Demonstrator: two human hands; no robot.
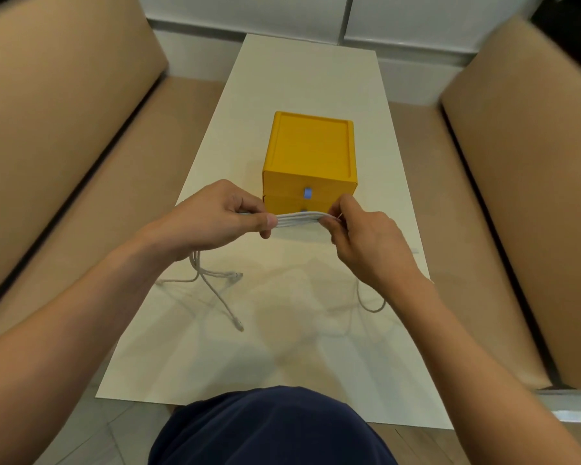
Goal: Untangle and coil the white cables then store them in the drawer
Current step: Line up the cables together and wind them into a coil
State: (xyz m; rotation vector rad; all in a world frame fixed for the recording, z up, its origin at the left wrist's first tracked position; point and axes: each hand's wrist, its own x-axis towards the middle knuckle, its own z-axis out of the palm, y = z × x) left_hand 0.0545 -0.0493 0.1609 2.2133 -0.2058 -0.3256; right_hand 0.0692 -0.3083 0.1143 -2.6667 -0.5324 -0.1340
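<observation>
Several strands of white cable (299, 219) are stretched taut between my two hands, just in front of the yellow drawer box (311, 156). My left hand (215, 219) pinches the bundle at its left end with thumb and curled fingers. My right hand (359, 234) pinches the right end. Loose cable ends (220, 283) hang below my left hand and lie on the white table (282, 347), with connectors showing. Another loop (371, 305) hangs under my right wrist. The box's two drawers look closed; the upper one has a blue handle (307, 193).
Tan padded benches (64, 146) flank the narrow table on the left and on the right (524, 182). A white wall panel (316, 15) stands beyond the far end. My dark blue clothing (272, 427) fills the bottom centre.
</observation>
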